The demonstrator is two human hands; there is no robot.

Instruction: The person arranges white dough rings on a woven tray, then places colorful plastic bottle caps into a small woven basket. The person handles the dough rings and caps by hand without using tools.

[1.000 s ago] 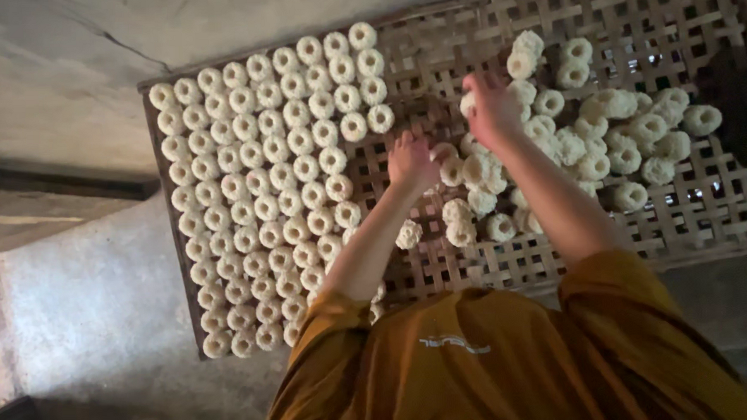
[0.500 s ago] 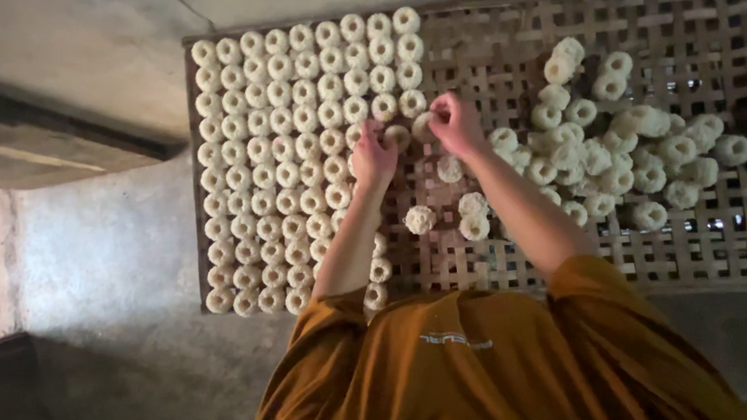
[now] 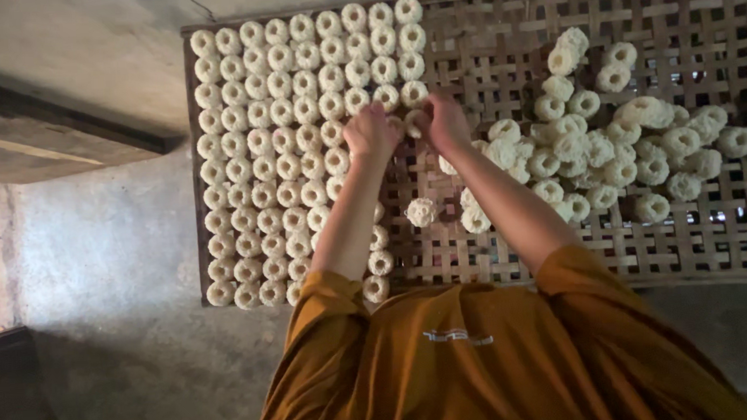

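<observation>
Head camera is looking straight down on a person in an orange shirt [image 3: 494, 355] who is leaning over a woven bamboo tray [image 3: 483, 40]. Both hands are meeting at the right edge of the neat rows of pale ring-shaped pieces [image 3: 280, 130], which are filling the tray's left part. The left hand [image 3: 369, 134] and the right hand [image 3: 443, 121] are pinching at one small ring [image 3: 412, 122] between them, fingers closing around it; how firmly each is gripping I cannot tell. That ring is sitting just beside the last ordered row, with bare lattice below it. The loose heap of rings [image 3: 619, 143] is lying off to the right, nearer the right hand. Two stray rings [image 3: 421, 212] are lying close to the right forearm.
</observation>
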